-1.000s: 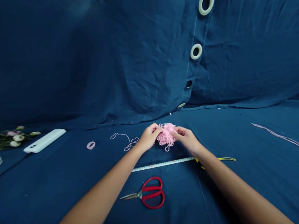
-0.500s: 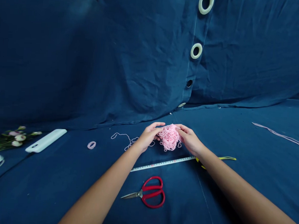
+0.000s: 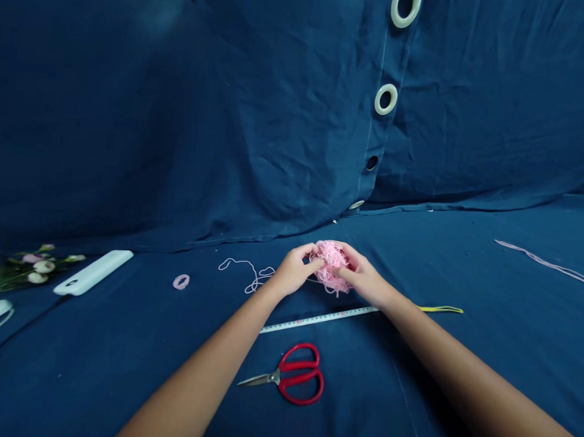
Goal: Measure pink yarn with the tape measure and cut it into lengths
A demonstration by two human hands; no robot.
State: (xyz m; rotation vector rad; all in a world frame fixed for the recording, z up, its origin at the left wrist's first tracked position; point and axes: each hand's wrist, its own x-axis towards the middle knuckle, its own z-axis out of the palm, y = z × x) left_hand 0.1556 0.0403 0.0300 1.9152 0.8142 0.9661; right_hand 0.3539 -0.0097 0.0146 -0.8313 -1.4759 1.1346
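Fingers of the left hand (image 3: 293, 271) and right hand (image 3: 366, 280) hold a pink yarn bundle (image 3: 330, 255), red scissors (image 3: 287, 374) at its 7 o'clock.

The one view looks from the person's head, above the two forearms (image 3: 220, 343), and it faces forward and down across the flat blue cloth (image 3: 89, 371) toward an upright blue curtain (image 3: 180, 106), which fills the upper part. The left hand (image 3: 293, 270) and the right hand (image 3: 362, 275) appear at middle distance, just below the centre, while the scissors (image 3: 298, 376) are nearer to the camera. The view is wide, reaching from flowers (image 3: 40, 268) at left to strings (image 3: 549, 262) at right.
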